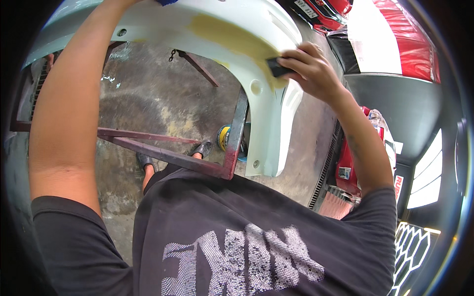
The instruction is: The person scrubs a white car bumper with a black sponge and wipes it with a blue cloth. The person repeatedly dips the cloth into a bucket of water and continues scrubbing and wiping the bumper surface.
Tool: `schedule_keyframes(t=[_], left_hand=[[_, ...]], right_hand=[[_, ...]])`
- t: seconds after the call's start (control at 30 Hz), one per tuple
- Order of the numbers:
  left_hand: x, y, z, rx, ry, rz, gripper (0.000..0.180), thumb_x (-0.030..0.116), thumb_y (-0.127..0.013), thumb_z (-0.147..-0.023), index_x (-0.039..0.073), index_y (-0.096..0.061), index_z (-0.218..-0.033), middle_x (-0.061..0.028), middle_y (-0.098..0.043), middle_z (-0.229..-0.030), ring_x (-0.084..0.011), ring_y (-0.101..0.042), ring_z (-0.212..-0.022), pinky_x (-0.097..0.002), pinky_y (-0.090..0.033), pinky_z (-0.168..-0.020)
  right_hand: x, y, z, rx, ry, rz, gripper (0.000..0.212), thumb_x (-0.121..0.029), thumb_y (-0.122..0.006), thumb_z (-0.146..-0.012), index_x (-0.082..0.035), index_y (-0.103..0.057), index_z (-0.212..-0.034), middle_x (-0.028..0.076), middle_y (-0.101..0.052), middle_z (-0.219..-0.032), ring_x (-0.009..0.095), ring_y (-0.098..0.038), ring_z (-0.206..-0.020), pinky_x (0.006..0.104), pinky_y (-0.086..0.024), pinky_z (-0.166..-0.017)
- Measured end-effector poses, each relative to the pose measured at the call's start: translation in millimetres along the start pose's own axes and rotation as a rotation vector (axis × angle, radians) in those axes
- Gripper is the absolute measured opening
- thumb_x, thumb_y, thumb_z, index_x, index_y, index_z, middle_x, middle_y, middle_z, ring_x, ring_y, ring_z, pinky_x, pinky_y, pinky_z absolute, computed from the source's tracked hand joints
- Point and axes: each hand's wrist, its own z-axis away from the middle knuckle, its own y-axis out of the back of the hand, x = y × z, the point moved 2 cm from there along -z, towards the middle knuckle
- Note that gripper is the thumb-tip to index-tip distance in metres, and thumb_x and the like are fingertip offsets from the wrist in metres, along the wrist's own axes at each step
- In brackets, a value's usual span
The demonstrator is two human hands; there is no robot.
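Head view: the right hand (312, 71) is clasping a black block (280, 67) in its fingers, and the block is lying against the lower right end of a yellowish patch (222, 37) on a pale, curved car panel (158, 22). The left hand (123, 2) is mostly hiding past the top edge, so I can't tell whether it's gripping anything; something blue (167, 1) is showing near it. A reddish metal frame (168, 157) is standing below the panel, with a yellow-banded can (223, 138) sitting by it.

Block (278, 67) on body panel (247, 69), frame (168, 155) beneath it, bucket (223, 138) partly behind frame.
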Motion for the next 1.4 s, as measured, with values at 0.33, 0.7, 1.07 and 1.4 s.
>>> schedule_keyframes(t=[0.33,0.7,1.07,1.4], left_hand=[[-13,-9,2,0.1,-0.173,0.113,0.043,0.042,-0.086,-0.082,0.004,-0.081,-0.103,-0.0232,-0.081,-0.106,-0.0433,-0.078,-0.104,-0.0504,-0.062,-0.096],[3,3,15,0.125,-0.272,0.053,0.019,0.022,-0.07,-0.087,0.011,-0.084,-0.095,-0.0174,-0.08,-0.089,-0.0375,-0.081,-0.085,-0.05,-0.065,-0.081],[8,21,19,-0.023,-0.306,-0.02,0.02,0.022,-0.07,-0.088,0.017,-0.086,-0.098,-0.0169,-0.081,-0.091,-0.0365,-0.081,-0.087,-0.0511,-0.065,-0.081],[10,15,9,-0.1,-0.312,-0.124,0.019,0.019,-0.069,-0.089,0.012,-0.086,-0.094,-0.0172,-0.081,-0.09,-0.0356,-0.08,-0.085,-0.0487,-0.065,-0.08]], right_hand=[[-30,8,5,-0.235,-0.059,0.099,0.037,-0.027,-0.092,-0.084,-0.015,-0.081,-0.117,-0.004,-0.074,-0.124,0.024,-0.064,-0.124,0.0431,-0.054,-0.11],[-55,-9,-19,-0.254,-0.037,0.313,0.034,-0.026,-0.088,-0.085,-0.014,-0.076,-0.114,-0.002,-0.071,-0.122,0.023,-0.065,-0.121,0.0426,-0.054,-0.106],[-53,-9,-9,-0.189,-0.052,0.279,0.034,-0.023,-0.087,-0.086,-0.015,-0.075,-0.117,-0.002,-0.071,-0.127,0.024,-0.064,-0.122,0.0434,-0.051,-0.108],[-75,-6,1,-0.201,-0.073,0.307,0.028,-0.027,-0.088,-0.086,-0.015,-0.075,-0.107,0.0,-0.07,-0.12,0.025,-0.064,-0.118,0.043,-0.053,-0.106]])
